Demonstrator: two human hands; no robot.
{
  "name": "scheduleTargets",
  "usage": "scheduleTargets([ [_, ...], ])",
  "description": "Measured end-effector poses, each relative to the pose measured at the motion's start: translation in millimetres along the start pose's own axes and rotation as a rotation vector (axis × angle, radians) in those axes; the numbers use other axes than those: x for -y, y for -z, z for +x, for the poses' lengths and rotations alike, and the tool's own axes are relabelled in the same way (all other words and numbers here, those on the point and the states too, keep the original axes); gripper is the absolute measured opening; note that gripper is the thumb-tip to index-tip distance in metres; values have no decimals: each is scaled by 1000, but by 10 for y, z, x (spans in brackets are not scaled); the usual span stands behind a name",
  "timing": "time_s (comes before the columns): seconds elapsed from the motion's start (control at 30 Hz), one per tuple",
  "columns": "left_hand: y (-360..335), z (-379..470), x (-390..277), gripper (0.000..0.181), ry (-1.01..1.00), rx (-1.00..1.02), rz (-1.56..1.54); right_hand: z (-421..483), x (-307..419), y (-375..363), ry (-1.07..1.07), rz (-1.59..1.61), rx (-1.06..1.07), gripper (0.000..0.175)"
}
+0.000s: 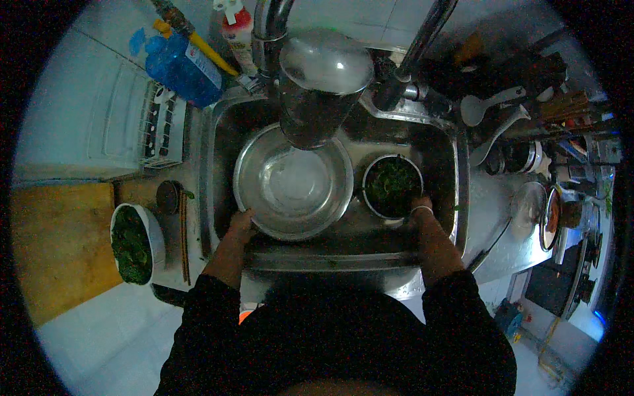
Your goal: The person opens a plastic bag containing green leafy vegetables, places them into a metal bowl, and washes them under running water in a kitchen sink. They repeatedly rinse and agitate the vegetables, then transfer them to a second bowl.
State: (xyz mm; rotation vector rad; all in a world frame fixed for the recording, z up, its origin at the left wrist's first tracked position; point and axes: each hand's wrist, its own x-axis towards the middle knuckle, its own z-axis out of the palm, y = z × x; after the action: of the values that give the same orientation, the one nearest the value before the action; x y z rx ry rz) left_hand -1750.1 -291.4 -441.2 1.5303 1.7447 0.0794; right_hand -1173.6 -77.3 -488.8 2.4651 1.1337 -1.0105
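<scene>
A wide, shiny metal basin (297, 185) sits in the left part of a stainless steel sink (342, 257). My left hand (242, 223) grips its rim at the lower left. To the right of the basin is a smaller round pot (365, 190) of chopped leafy greens (394, 185). On that pot's lower right rim is my right hand (422, 204), its fingers partly hidden and a pale band around the wrist. Both vessels are within the sink walls. No greens can be made out in the basin.
A large metal cylinder (322, 69) juts over the sink's back. At left are a white bowl of greens (157, 242), chopsticks (184, 237) and a blue jug (183, 69). On the right lie a rice paddle (488, 105) and a ladle (495, 136).
</scene>
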Motion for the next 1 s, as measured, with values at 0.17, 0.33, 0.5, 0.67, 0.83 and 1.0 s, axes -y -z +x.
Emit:
scheduleTargets([
  [0.17, -20, 0, 43, 61, 538, -4, -573, 272, -163, -163, 279, -323, 170, 39],
  [0.33, 257, -130, -599, 54, 258, -569, -43, -454, 20, 755, 907, -956, -178, 29],
  [0.5, 355, -159, -1457, 44, -32, -778, -241, -1778, 633, 1742, 863, -551, -27, 25],
  [0.67, 225, -250, -1797, 42, -143, -593, -546, -2615, 1895, 1439, 1117, -2020, 29, 28],
  [0.83, 249, -424, -1507, 38, 28, -480, -541, -3325, 2681, 942, 943, -1343, -205, 21],
  [1.0, 260, -538, -1303, 39, -23, -570, -554, -3345, 2884, 1002, 968, -1244, -153, 26],
])
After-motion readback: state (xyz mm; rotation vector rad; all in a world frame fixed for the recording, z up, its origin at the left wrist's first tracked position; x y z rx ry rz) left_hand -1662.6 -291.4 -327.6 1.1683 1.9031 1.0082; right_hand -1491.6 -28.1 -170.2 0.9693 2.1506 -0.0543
